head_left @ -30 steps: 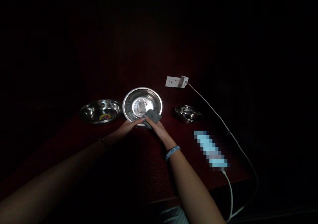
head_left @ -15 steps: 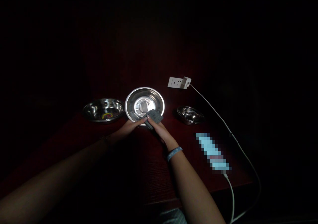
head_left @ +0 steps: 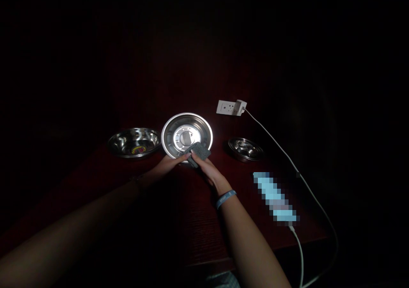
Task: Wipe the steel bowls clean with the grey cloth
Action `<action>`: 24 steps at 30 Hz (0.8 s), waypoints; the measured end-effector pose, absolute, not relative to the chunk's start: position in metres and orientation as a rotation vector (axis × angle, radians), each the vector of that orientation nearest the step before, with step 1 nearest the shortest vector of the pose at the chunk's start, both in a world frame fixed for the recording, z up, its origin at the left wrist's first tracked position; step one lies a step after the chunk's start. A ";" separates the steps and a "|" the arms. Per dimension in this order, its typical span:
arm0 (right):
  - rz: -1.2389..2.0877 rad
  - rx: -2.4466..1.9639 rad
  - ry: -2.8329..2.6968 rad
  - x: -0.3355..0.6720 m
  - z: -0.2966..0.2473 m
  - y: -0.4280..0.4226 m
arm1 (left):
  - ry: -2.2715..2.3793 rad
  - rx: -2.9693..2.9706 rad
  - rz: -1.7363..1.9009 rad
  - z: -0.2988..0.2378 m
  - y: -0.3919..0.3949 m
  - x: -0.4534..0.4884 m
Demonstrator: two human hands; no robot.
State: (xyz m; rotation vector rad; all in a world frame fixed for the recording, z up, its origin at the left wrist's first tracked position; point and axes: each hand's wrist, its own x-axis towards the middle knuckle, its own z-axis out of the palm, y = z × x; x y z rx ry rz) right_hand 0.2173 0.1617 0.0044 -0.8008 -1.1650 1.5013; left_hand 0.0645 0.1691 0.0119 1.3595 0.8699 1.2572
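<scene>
At the far left of the dark red wooden counter (head_left: 198, 232) sits a wide shallow steel bowl (head_left: 134, 139), upright. Its inside is bare metal apart from a yellow-and-red sticker (head_left: 137, 150) on the floor, whose print is too small to read. Just to the right, the left hand (head_left: 166, 164) comes in from the lower left and its fingers are closed on the near rim of a brightly lit round steel bowl (head_left: 183, 128). This bowl is tipped up so its inside faces the camera, and its floor shows a ring of stamped marks around a central disc. The right hand (head_left: 209, 172) is clamped on a small grey folded cloth (head_left: 200, 153) and presses it against the lower right inner wall of the tilted bowl, close beside the left fingertips. A blue wristband (head_left: 225, 198) on the right wrist carries pale lettering, which is unreadable. Further right, apart from both hands, stands a small steel dish (head_left: 246, 148) showing only glinting metal inside. Behind it lies a white socket block (head_left: 225, 107) with a white plug adapter (head_left: 240, 106) pushed into its right end. A white cable (head_left: 301, 258) loops from the adapter round the counter's right side to a pale-blue oblong (head_left: 276, 198) — blurred into squares — lying near the counter's edge.
</scene>
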 end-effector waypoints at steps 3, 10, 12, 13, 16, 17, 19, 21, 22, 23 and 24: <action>1.508 -0.792 -1.170 0.218 0.003 0.163 | 0.870 1.358 1.256 0.012 0.169 0.065; 1.474 -0.787 -1.190 0.217 0.005 0.161 | 0.831 1.354 1.254 0.010 0.170 0.064; 1.480 -0.784 -1.186 0.218 0.006 0.160 | 0.830 1.342 1.267 0.010 0.169 0.064; 1.491 -0.785 -1.180 0.218 0.006 0.160 | 0.834 1.334 1.268 0.010 0.169 0.064; 1.507 -0.792 -1.170 0.217 0.006 0.161 | 0.843 1.327 1.261 0.011 0.170 0.064; 1.503 -0.793 -1.172 0.217 0.006 0.162 | 0.842 1.331 1.258 0.011 0.170 0.064; 1.489 -0.801 -1.180 0.216 0.006 0.162 | 0.834 1.342 1.257 0.011 0.170 0.064; 1.477 -0.818 -1.189 0.215 0.006 0.161 | 0.836 1.349 1.255 0.010 0.170 0.064; 1.473 -0.828 -1.196 0.214 0.006 0.160 | 0.841 1.351 1.255 0.010 0.170 0.064; 1.469 -0.835 -1.202 0.214 0.006 0.160 | 0.849 1.352 1.255 0.010 0.170 0.064; 1.463 -0.837 -1.205 0.214 0.006 0.159 | 0.854 1.356 1.256 0.010 0.170 0.064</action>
